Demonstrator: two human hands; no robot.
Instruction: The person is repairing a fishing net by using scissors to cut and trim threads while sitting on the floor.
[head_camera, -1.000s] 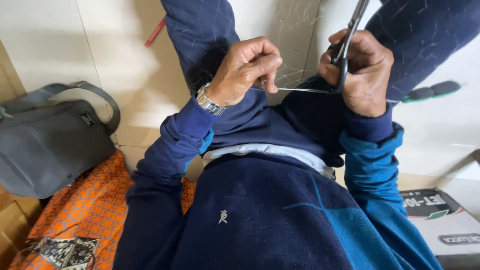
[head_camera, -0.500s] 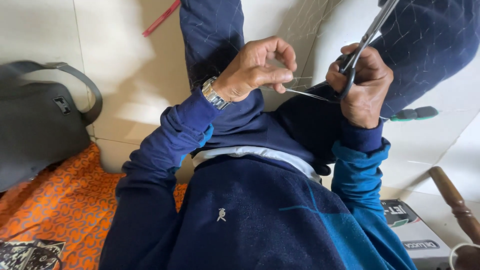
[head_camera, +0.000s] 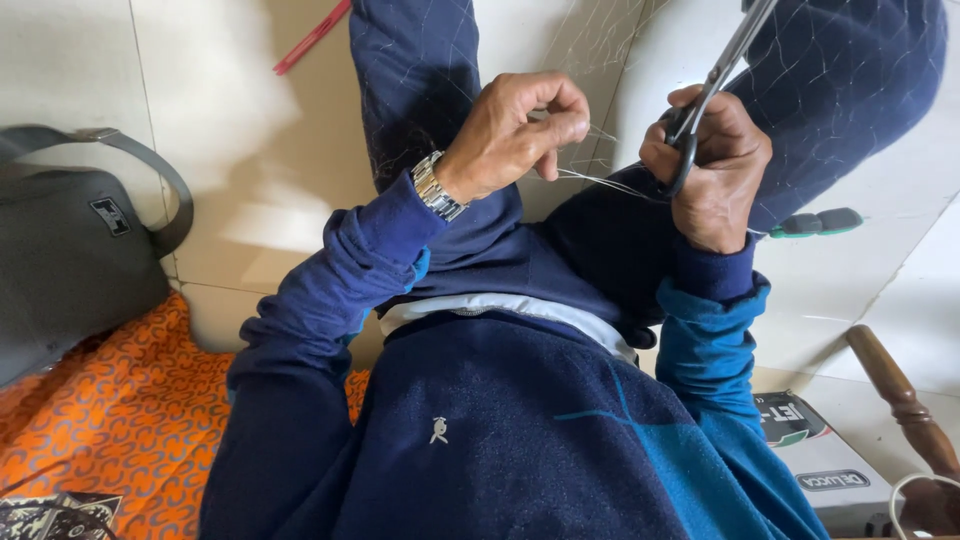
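My left hand (head_camera: 520, 130), with a metal wristwatch (head_camera: 437, 187), pinches a thin pale thread (head_camera: 600, 183) between thumb and fingers. The thread runs taut to my right hand (head_camera: 715, 170), which grips a pair of metal scissors (head_camera: 725, 65) with the blades pointing up and away. A fine, nearly transparent net (head_camera: 600, 40) lies over my dark blue trouser legs and the pale tiled floor beneath the hands. Both hands are held above my lap, a short way apart.
A grey bag (head_camera: 70, 260) with a strap sits at the left on the tiles, beside an orange patterned cloth (head_camera: 110, 420). A red stick (head_camera: 312, 37) lies at the top. A green-and-black tool (head_camera: 820, 222), a white box (head_camera: 830, 465) and a turned wooden leg (head_camera: 900, 395) are at the right.
The view has swung slightly right, so the bag slid left and the wooden leg and box came into view. Both hands keep their hold on thread and scissors.
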